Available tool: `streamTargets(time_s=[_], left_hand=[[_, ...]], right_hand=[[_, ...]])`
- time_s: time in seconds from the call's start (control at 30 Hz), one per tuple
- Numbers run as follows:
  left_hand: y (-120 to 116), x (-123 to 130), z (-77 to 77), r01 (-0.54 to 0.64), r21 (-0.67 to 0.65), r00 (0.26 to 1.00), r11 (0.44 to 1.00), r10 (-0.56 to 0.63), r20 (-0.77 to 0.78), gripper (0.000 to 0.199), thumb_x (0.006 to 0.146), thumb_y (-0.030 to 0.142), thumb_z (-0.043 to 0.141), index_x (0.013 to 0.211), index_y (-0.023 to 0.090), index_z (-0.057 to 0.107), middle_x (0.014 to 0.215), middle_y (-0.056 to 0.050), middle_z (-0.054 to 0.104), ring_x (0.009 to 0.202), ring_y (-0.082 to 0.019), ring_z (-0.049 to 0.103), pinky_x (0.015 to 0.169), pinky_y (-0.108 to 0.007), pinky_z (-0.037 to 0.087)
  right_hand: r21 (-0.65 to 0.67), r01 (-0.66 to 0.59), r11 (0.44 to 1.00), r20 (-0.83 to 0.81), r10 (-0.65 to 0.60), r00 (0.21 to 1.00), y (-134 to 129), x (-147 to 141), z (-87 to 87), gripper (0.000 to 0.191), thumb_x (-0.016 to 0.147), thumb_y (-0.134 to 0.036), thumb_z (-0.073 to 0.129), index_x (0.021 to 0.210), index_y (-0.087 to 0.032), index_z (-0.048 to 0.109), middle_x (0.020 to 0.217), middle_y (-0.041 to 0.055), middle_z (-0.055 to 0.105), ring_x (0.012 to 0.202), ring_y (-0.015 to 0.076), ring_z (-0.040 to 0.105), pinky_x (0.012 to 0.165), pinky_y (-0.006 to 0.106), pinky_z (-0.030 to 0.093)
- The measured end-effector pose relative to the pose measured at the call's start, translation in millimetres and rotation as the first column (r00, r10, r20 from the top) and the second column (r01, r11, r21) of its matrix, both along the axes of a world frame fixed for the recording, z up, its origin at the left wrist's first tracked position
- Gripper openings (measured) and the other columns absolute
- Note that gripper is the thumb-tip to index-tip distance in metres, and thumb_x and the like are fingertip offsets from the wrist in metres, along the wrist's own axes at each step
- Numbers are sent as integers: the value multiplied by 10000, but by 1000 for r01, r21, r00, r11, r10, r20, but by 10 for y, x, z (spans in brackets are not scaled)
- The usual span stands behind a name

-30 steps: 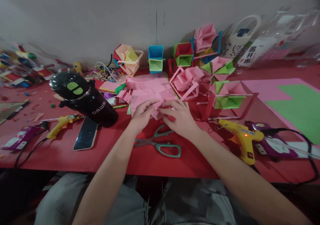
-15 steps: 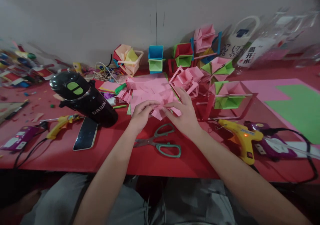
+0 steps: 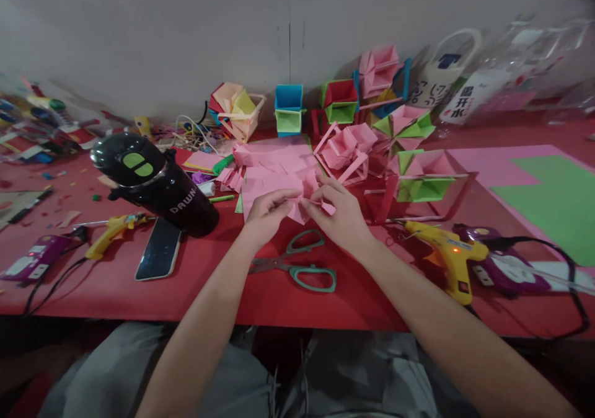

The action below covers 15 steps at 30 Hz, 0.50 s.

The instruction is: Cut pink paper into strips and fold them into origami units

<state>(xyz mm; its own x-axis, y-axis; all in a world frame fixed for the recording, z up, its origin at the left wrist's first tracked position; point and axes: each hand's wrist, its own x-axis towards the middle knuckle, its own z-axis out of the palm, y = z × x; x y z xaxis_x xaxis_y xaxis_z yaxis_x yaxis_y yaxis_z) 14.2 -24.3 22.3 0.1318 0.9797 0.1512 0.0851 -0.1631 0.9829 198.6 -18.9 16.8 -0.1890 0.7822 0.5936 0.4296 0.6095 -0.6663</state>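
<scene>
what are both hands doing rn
Left hand: closed, pinching the folded pink paper.
Right hand: thumb and fingers on the same paper's other side.

1 head camera; looks forward and down, near the table (image 3: 195, 297)

Bench was a flat red-topped table (image 3: 199, 300). Directly on it: black cylindrical bottle with green lid mark (image 3: 171, 188), dark-screened rectangular phone (image 3: 158, 250) just beside it, green-handled metal scissors (image 3: 297, 264) near front edge, yellow plastic glue gun at left (image 3: 111, 232), another yellow plastic glue gun at right (image 3: 453, 257), flat pink paper sheets (image 3: 264, 179), blue-and-green folded-paper box (image 3: 289, 109).
</scene>
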Motion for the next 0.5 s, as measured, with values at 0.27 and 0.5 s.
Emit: streamTargets(time_s=[0.27, 0.5], left_hand=[[28, -6, -41, 23, 93, 999, 995, -20, -36, 237, 889, 232, 605, 1062, 170, 755, 1085, -85, 758, 932, -164, 667, 835, -279, 513], [16, 2, -27, 22, 69, 1000, 997, -20, -21, 187, 891, 228, 604, 1029, 177, 719, 945, -47, 725, 755, -118, 601, 702, -235, 479]], right_hand=[[-49, -13, 999, -59, 10, 998, -9, 0, 4, 155, 892, -282, 692, 770, -228, 614, 924, 67, 661, 1246, 295, 607, 959, 439, 545], [-93, -23, 995, -62, 17, 998, -7, 0, 0, 94, 890, -281, 684, 821, -225, 654, 1010, 93, 662, 1251, 290, 601, 889, 408, 570]])
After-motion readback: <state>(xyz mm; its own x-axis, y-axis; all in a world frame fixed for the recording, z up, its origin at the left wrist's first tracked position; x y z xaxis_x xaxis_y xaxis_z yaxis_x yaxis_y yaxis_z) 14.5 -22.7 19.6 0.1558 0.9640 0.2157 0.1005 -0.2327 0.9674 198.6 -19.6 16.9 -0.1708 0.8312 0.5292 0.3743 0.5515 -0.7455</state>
